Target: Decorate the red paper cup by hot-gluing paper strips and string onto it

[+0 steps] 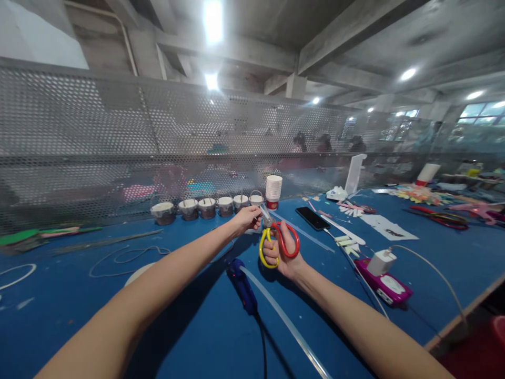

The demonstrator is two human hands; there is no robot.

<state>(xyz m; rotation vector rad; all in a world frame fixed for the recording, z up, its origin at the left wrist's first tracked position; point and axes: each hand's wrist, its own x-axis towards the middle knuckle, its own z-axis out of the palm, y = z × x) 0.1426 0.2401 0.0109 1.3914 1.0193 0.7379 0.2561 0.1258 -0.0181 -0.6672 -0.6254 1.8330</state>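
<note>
My right hand (288, 250) grips a pair of scissors (284, 239) with one red and one yellow handle loop. The blades point up and to the left, close to the fingertips of my left hand (248, 218). Those left fingers are pinched together at the blades; what they hold is too small to make out. Below the hands a dark blue glue gun (242, 287) lies on the blue table (197, 326), with a long translucent glue stick (290, 329) running from its back end toward me.
Several small buckets (207, 208) line the back beside stacked paper cups (273, 190), before a perforated metal screen (189, 126). To the right lie a phone (312, 218), a purple power strip (384, 284) with a white charger (381, 261), and paper pieces. A green-topped object (19, 237) lies far left.
</note>
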